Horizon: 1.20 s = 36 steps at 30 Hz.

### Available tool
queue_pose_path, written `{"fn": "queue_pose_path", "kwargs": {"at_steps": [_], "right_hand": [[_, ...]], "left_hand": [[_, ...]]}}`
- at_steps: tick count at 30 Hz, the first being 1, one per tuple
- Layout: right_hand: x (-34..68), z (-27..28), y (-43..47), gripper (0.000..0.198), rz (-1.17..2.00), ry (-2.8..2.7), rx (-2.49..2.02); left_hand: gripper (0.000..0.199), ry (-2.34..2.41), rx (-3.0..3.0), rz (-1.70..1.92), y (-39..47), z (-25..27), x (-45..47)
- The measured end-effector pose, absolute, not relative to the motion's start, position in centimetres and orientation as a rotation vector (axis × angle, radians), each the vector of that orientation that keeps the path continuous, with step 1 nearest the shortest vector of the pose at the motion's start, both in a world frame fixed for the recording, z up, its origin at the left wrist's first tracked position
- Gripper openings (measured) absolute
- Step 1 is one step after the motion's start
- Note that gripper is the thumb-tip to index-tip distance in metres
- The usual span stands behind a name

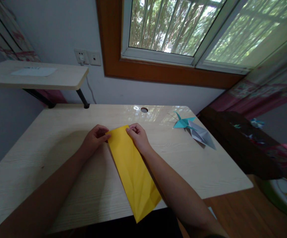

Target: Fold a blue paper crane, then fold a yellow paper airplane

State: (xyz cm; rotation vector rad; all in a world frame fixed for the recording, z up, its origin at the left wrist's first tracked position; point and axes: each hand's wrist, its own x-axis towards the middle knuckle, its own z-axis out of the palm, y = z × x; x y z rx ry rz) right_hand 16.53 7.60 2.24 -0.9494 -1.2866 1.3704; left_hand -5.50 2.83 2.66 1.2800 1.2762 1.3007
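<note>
A long sheet of folded yellow paper (130,168) slants across the front of the desk, its pointed near end reaching past the desk's edge. Crease lines run down its length toward that point. My left hand (97,137) pinches the far left corner between thumb and fingers. At the far right corner, my right hand (138,135) grips the paper the same way, thumb on top. The fingers under the paper are partly hidden.
On the desk (178,165), a teal origami crane (184,122) touches a grey-white paper boat (201,134) at the right. A raised shelf (66,77) with a white sheet (34,71) stands at the back left. Near the back edge is a cable hole (144,110).
</note>
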Motion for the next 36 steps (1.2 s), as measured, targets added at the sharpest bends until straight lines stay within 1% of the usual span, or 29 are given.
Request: {"fn": "queue_pose_path", "kwargs": {"at_steps": [6,9,12,19,24,28,36], "right_hand": [[16.6,2.5,7.3,0.029,1.461,-1.266,-0.906],[16.7,2.4,7.3,0.029,1.479,-1.273,-0.865],[16.7,2.3,7.4,0.027,1.495,-1.264,-0.819],[16.7,2.3,7.5,0.031,1.499,-1.256,-0.806],[16.8,2.3,7.5,0.031,1.506,-1.261,-0.791],[16.8,2.4,7.4,0.03,1.509,-1.256,-0.771],[16.8,2.8,7.3,0.033,1.527,-1.25,-0.781]], "left_hand": [[0.047,1.151,1.359,1.205,2.6,2.8,-5.8],[0.046,1.105,1.37,1.171,2.7,2.6,-6.0],[0.05,1.047,1.346,1.169,2.7,2.2,-6.1],[0.051,0.948,1.312,1.193,2.8,1.6,-6.4],[0.048,0.897,1.341,1.163,3.0,1.3,-6.6],[0.049,0.927,1.302,1.152,2.9,1.4,-6.6],[0.035,0.961,1.29,1.097,2.5,2.4,-6.5]]}}
